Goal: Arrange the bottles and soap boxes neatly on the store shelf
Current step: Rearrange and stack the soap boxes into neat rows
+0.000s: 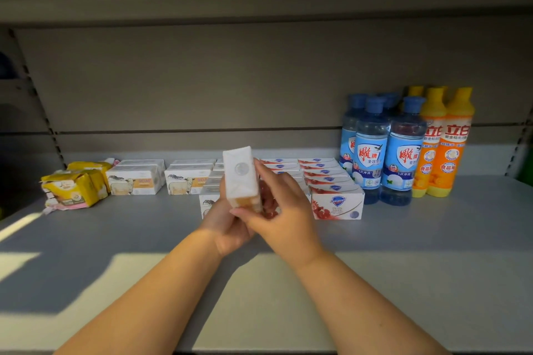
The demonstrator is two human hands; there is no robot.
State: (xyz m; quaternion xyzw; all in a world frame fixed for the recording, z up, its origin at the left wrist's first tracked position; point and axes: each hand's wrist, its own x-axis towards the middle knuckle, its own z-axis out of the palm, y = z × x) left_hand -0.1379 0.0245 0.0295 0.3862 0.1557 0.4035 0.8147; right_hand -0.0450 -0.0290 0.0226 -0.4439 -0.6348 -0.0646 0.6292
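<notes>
This is a shop. A long grey shelf (403,239) holds many of the same things, set out in rows. White soap boxes (135,179) with a sheep on them sit side by side. Red and white soap boxes (336,202) line up one behind the other. Blue bottles (399,153) and orange bottles (451,150) stand in bunches. Yellow packs (72,187) lie at the left. A metal strip (45,112) with holes runs up the back wall (202,81).

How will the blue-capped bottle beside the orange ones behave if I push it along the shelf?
The blue-capped bottle is tall and narrow, so a push near the cap would probably tip it. It looks full of liquid, so likely heavy for its size. The orange bottles stand close beside it and might get knocked.
</notes>
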